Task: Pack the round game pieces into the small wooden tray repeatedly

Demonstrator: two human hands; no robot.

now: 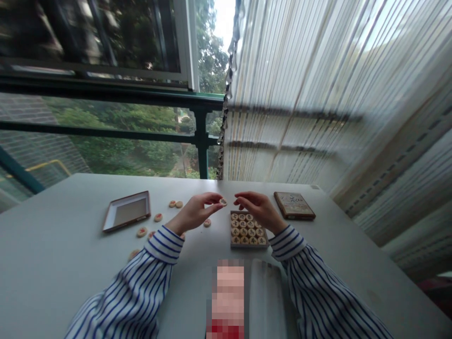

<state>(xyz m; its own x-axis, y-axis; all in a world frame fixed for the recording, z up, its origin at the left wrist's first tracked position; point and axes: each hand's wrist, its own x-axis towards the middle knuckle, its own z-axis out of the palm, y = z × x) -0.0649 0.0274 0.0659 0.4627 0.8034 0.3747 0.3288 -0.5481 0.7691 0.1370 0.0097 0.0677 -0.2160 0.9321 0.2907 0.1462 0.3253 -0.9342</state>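
Between the thumb and fingers of my left hand (197, 210) is a round wooden Chinese chess piece (223, 202), held above the table. My right hand (259, 206) hovers over the far right part of a square box (231, 245), its fingers curved and slightly apart with nothing visible in them. Rows of chess pieces with dark characters (243, 232) fill the box; my right hand hides some of them. Loose pieces with red marks lie around my left forearm, among them one piece (207, 222) just right of my left wrist and another piece (158, 217) to its left.
An open box lid (127, 212) lies at the left of the white table (70, 263). A closed brown box (294, 205) sits at the right. Near the front edge is a translucent plastic thing (268, 296) beside a pixelated patch. Window and striped curtain (282, 94) stand behind.
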